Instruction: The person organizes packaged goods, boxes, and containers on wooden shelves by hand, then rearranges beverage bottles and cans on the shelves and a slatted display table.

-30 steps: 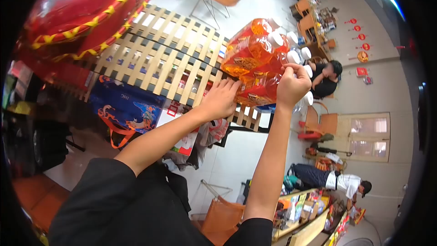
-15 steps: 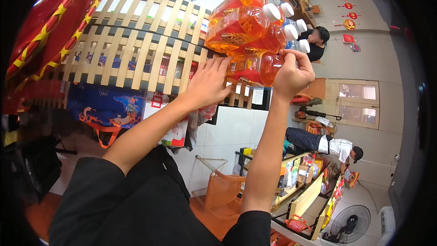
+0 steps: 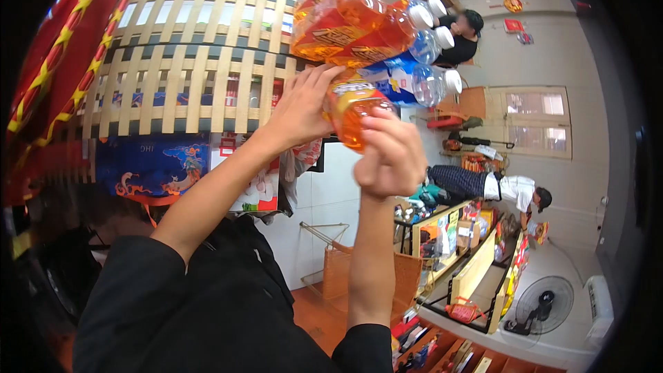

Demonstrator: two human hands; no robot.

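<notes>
An orange drink bottle (image 3: 356, 107) with a red and yellow label is tilted away from the other bottles. My left hand (image 3: 300, 110) grips its base end, thumb on one side and fingers on the other. The fingers of my right hand (image 3: 394, 155) are closed round the bottle's top end, which they hide. More orange bottles (image 3: 352, 24) with white caps stand together on a slatted wooden surface (image 3: 207, 90). Close beside the held bottle is a clear bottle with a blue label (image 3: 404, 79), among other clear bottles.
A red bag with yellow-wrapped cord (image 3: 62, 41) lies at the far left. Below the slats are a blue printed bag (image 3: 155, 166) and a white-red box. An orange chair (image 3: 338, 269), shelves of goods, a fan (image 3: 545, 297) and two people are beyond.
The orange bottle has been pulled out of the group and tilted toward me. My right hand has moved down and left with it, uncovering the blue-labelled bottle. The camera view has shifted.
</notes>
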